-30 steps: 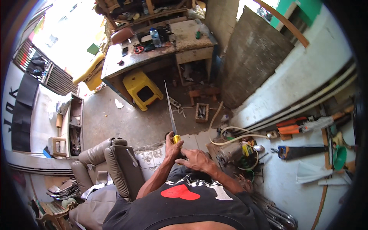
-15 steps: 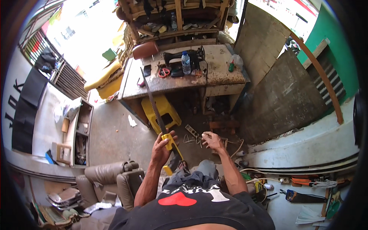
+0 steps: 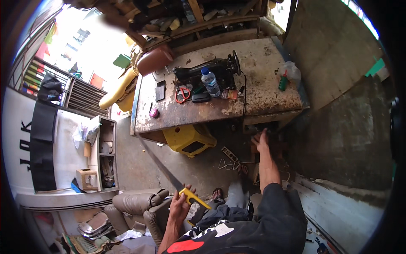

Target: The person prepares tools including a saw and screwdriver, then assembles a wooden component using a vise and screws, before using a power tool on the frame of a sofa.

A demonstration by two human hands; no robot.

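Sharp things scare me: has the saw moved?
Yes, left: the saw blade overlapped the yellow stool half a second ago; now it shows left of it.

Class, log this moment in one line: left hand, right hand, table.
left hand: grips yellow-handled saw | right hand: looks empty, extended toward table | on table: sewing machine, clear bottle with blue cap

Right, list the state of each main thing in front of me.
Yellow-handled metal saw, raised, blade pointing forward and left
Left hand, closed around its handle
Right hand, open, apparently empty
Blue-capped clear plastic bottle, upright, capped
Small green bottle with red tip, upright
Orange-red-handled scissors, lying down, blades unclear
Worn pale-topped table, stained
Yellow plastic stool, partly under it
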